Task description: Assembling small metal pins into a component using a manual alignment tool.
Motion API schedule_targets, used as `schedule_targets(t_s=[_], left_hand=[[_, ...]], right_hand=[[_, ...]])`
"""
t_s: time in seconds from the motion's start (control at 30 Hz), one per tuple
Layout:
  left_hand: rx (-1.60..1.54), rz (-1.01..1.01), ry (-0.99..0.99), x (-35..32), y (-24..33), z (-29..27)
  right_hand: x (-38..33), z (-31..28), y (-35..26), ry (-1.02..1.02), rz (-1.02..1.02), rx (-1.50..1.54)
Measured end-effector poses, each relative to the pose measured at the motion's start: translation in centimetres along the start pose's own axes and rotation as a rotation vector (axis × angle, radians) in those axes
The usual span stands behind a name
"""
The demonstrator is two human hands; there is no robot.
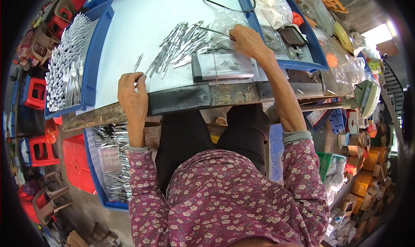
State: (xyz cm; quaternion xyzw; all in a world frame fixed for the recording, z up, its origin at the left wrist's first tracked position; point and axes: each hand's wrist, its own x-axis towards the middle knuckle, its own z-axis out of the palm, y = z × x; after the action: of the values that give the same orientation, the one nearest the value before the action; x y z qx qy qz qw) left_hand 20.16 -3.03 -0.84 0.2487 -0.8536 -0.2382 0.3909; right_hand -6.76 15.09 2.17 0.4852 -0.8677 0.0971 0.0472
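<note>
A person's right hand [247, 42] pinches a thin metal rod [215, 31] between its fingertips, just right of the pile of silver strips [181, 44] on the white tray [129, 26]. The left hand [133, 95], fingers curled closed around one small strip [139, 62], sits below-left of the pile

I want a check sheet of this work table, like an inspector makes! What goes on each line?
Surface: white board inside a blue-rimmed tray, on a worn workbench.
Job's things: loose pile of thin silver metal strips; flat grey block beside it.
Clutter: clear plastic bags; dark small tray; bin of silver pieces under the bench.
Hands: left hand at the board's near edge, fingers curled on a strip; right hand pinching a thin rod by the pile.
Cables: black cable loop at the far edge.
Surroundings: rack of upright silver strips on the left; red stools; stacked boxes on the right.
</note>
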Motion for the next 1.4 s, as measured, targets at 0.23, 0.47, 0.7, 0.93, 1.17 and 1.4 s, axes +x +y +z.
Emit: schedule_targets(t_s=[0.23, 0.47, 0.7, 0.93, 1.17, 1.4], left_hand=[[0.183, -0.027, 0.053, -0.5, -4.0, -0.2], [0.253, -0.133, 0.035, -0.2, -4.8, 0.3], [0.369, -0.045, 0.012, -0.3, -4.6, 0.8], [0.498, -0.138, -0.023, 1.0, -5.0, 1.3], [0.178, 0.070, -0.040, 0.7, -3.2, 2.4], [0.181, -0.074, -0.179, 0.5, -2.8, 3.9]], right_hand=[[0.3, 0.7, -0.1, -0.019, -0.009, -0.099], [-0.4, 1.0, 0.5, 0.160, -0.045, -0.054], [-0.7, -0.6, -0.7, 0.382, 0.101, 0.232], [-1.9, -1.7, -0.9, 0.429, 0.144, 0.558], [-5.2, -3.6, -3.4, 0.196, 0.238, 1.111], [-6.3, -2.4, -4.1, 0.076, 0.232, 1.440]])
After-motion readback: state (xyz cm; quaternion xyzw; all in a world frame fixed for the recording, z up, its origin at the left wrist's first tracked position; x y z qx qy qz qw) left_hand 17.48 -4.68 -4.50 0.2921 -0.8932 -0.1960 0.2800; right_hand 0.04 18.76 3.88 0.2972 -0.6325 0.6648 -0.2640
